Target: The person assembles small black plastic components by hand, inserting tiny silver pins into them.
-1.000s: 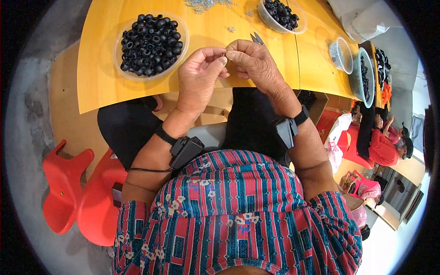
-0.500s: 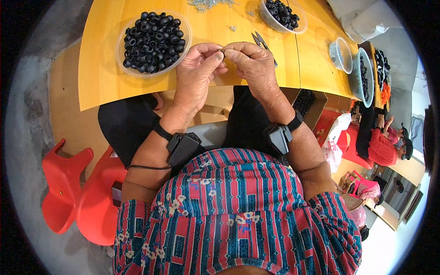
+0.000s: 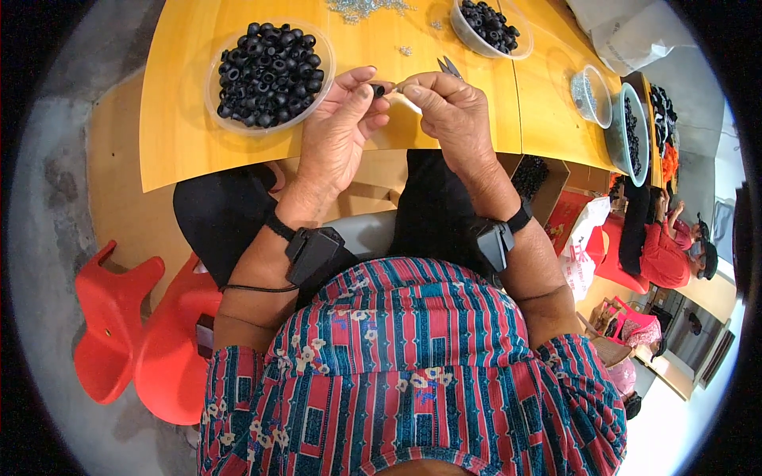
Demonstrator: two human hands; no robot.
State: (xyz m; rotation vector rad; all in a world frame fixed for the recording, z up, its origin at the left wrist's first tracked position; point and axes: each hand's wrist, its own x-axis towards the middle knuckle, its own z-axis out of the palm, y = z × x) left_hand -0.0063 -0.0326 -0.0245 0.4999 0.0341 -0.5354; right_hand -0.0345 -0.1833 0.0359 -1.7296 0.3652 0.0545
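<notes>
A yellow surface (image 3: 178, 155) fills the upper part of the frame, its far side cut off by the upper edge. Two red chairs (image 3: 167, 373) stand at the lower left. On the surface, one wide clear bowl (image 3: 209, 99) sits at the upper left, heaped with round, hollow black pieces that overlap too much to count. At the right of the frame, one light blue basin (image 3: 618, 143) holds more dark pieces, packed too closely to count. A second clear bowl (image 3: 475, 47) of black pieces is cut off by the upper edge, right of centre. One clear tub (image 3: 600, 114), just left of the basin, contains small pale bits, blurred together.

Two hands meet at the upper centre. The left hand (image 3: 337, 119) has thumb and fingers closed around a single black piece, the lower fingers loosely curled. The right hand (image 3: 456, 115) has thumb and forefinger pressed together on a tiny item, its other fingers folded. One pair of snips (image 3: 450, 67) shows only its blades, the rest hidden behind the right hand. A clear pile (image 3: 361, 9) runs off the upper edge; two small clusters (image 3: 406, 51) lie below and beside it.

The held black piece (image 3: 379, 90) lies at upper centre, partly covered by the left fingers, its open end visible. The tiny item (image 3: 399, 90) is too small to identify.
</notes>
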